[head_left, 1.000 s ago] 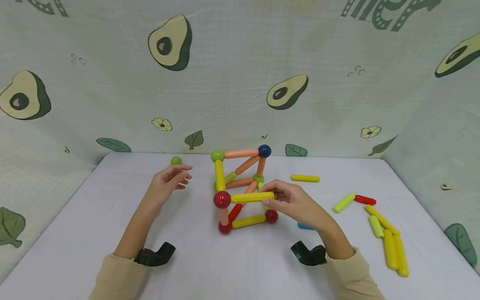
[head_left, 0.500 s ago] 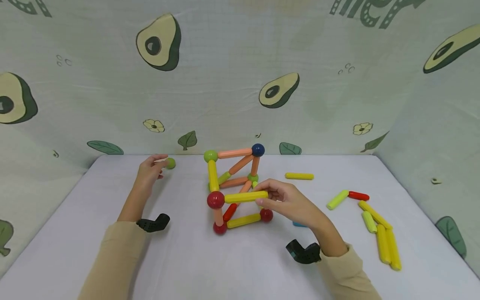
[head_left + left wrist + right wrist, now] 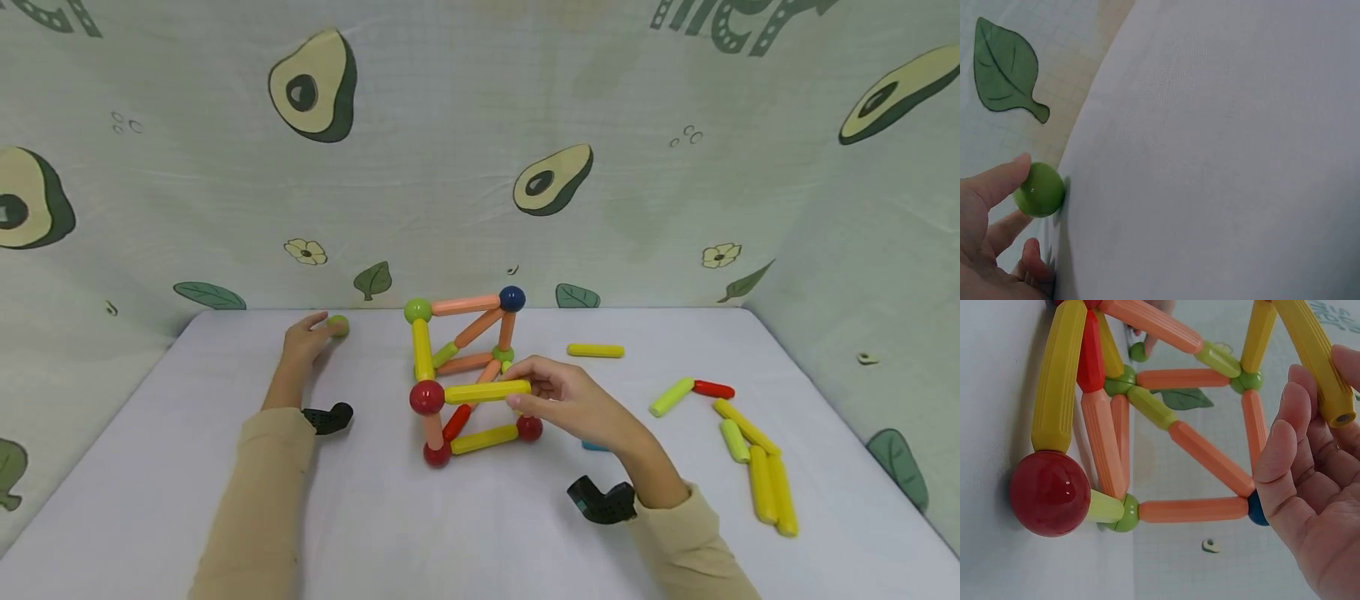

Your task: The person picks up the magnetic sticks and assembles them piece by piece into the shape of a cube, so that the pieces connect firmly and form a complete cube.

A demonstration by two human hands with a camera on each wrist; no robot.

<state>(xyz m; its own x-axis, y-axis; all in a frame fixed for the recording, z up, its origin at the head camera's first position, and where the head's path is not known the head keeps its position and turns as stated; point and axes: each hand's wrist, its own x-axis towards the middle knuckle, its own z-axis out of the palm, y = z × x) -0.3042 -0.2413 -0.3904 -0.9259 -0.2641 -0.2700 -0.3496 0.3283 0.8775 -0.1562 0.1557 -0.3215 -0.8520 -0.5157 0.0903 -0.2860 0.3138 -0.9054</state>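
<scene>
At the back left of the table, my left hand [image 3: 302, 342] pinches a green ball [image 3: 1041, 192] between thumb and finger. A frame of magnetic-looking rods and balls stands in the middle, with a dark blue ball [image 3: 512, 298] at its top back corner and a red ball [image 3: 427, 397] at its top front corner. From that red ball a yellow rod [image 3: 483, 392] reaches right, level, and my right hand [image 3: 577, 404] pinches its far end. The rod's end face shows bare in the right wrist view. Below it, another red ball [image 3: 1050, 494] ends the lower yellow rod [image 3: 1060, 375].
Several loose rods lie to the right: a yellow rod [image 3: 596, 351] at the back, a red rod [image 3: 714, 389], a lime rod [image 3: 672, 397] and more yellow ones [image 3: 762, 486]. A blue piece [image 3: 595, 447] is partly hidden under the right forearm. A printed cloth [image 3: 435, 167] hangs behind the table.
My left hand has moved left and back from beside the frame to the green ball and taken hold of it. My right hand keeps its grip on the yellow rod. The head view has shifted slightly.
</scene>
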